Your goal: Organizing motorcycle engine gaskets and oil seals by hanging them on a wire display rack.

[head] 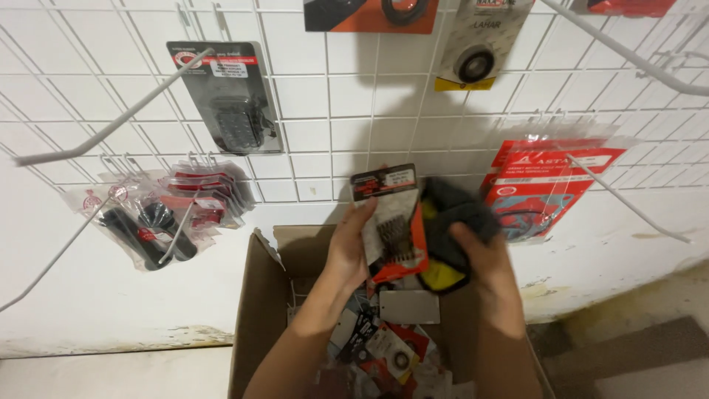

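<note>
My left hand (348, 247) holds a flat carded packet (391, 222) with a black and red header and a clear pouch, upright above an open cardboard box (255, 303). My right hand (484, 255) grips a dark grey and yellow cloth (450, 222) pressed against the packet's right side. Both hands are raised in front of a white wire grid wall (325, 111). The box below holds several small carded packets (395, 347) in red, black and white.
Packaged parts hang on the grid: a black card (225, 100) upper left, bagged dark parts (159, 214) at left, a red packet (543, 185) at right. Long bare white hooks (111, 118) stick out toward me on both sides. Floor shows at lower right.
</note>
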